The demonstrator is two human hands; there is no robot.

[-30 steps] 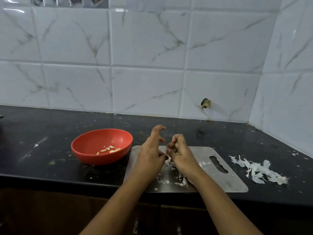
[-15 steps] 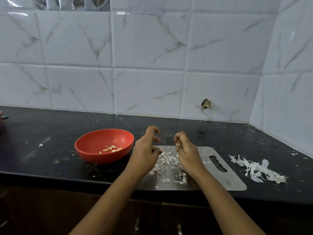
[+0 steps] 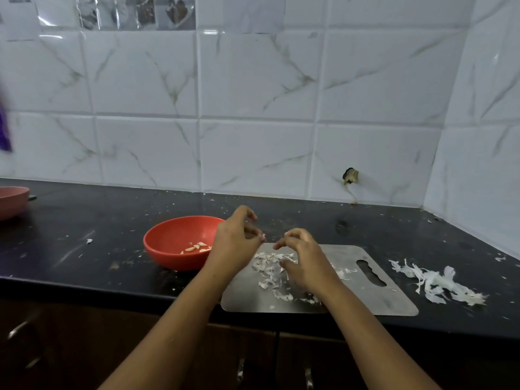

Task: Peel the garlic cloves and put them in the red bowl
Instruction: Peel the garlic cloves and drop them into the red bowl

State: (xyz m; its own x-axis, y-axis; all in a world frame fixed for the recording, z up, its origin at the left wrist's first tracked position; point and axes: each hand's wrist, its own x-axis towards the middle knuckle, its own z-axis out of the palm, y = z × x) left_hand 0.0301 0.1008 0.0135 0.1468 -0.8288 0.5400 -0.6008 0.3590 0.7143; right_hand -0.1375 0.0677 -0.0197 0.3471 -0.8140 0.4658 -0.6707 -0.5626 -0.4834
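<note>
The red bowl (image 3: 171,237) sits on the black counter and holds several peeled garlic cloves (image 3: 197,247). Just right of its rim, my left hand (image 3: 235,246) pinches a small pale garlic clove (image 3: 262,235) at its fingertips. To the right, my right hand (image 3: 306,263) hovers over the steel cutting board (image 3: 374,301) with loosely curled fingers, and I see nothing held in it. Scraps of garlic peel (image 3: 267,267) lie scattered on the board under and between my hands.
A heap of white peel (image 3: 439,285) lies on the counter right of the board. A pink bowl (image 3: 11,201) stands at the far left edge, with a blurred purple thing (image 3: 4,130) above it. Tiled walls close the back and right side.
My hands have drawn apart. The left one moved toward the red bowl with the clove, and the right one opened and sank over the peels on the board.
</note>
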